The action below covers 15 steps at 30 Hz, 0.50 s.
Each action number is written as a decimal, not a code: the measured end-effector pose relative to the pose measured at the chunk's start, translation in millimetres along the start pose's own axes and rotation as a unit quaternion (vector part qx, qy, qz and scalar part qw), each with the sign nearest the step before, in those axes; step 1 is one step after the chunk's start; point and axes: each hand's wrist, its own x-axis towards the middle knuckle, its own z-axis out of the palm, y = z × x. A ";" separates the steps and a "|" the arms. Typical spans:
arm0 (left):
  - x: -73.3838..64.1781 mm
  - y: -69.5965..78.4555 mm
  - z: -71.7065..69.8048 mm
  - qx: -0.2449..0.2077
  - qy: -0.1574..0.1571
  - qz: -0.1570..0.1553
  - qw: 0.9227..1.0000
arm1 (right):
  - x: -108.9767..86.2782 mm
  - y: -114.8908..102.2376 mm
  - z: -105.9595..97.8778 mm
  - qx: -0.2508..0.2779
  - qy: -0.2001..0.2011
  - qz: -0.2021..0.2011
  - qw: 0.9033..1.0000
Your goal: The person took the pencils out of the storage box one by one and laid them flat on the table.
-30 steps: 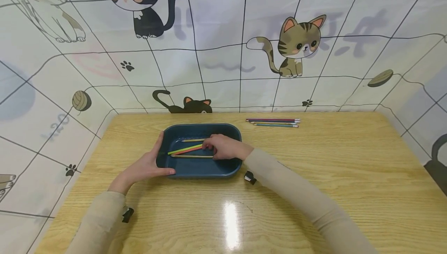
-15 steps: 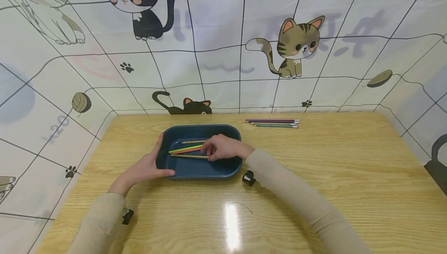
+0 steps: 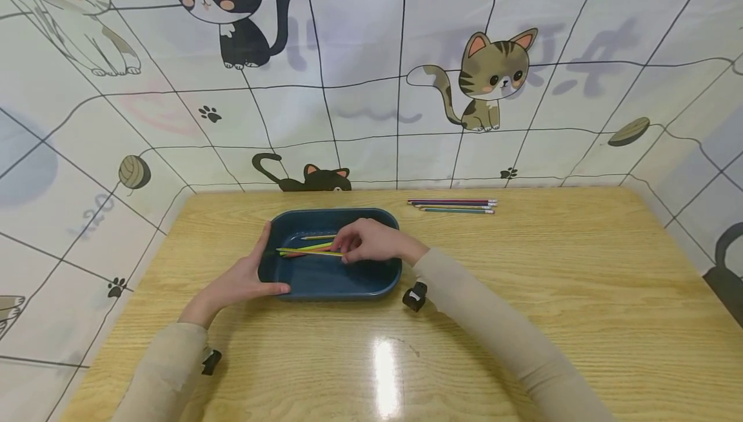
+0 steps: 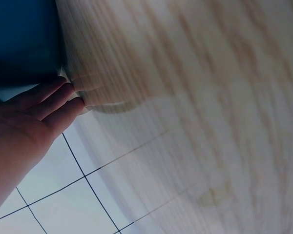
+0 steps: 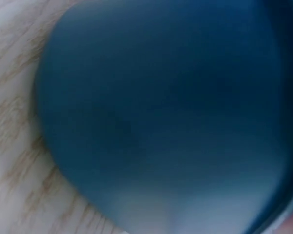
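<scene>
A dark blue tray stands on the table. My left hand rests against its left end in the head view, with the thumb on the front rim. In the left wrist view, my left hand's fingers lie fairly straight along the tray's outer wall. My right hand is inside the tray and pinches the right end of a yellow pencil, which lies across a yellow-green and an orange stick. Behind them is another pencil, partly covered by the hand. The tray wall fills most of the blurred right wrist view.
Several pencils lie side by side on the wooden table, behind and right of the tray. A cat-print sheet hangs at the back and sides. Black wrist cameras are strapped under both sleeves.
My right hand has shifted slightly back and raised the yellow pencil, whose tip has swung backward over the coloured sticks. My left hand stays at the tray.
</scene>
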 end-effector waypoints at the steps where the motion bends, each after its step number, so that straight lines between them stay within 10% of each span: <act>1: 0.0 -0.1 0.1 0.000 0.000 -0.002 1.000 | -0.9 -0.6 -0.5 0.003 0.003 -0.003 1.000; 15: 0.2 -0.2 1.8 0.001 0.006 -0.011 1.000 | -19.2 -1.3 -9.4 0.041 0.041 -0.041 0.997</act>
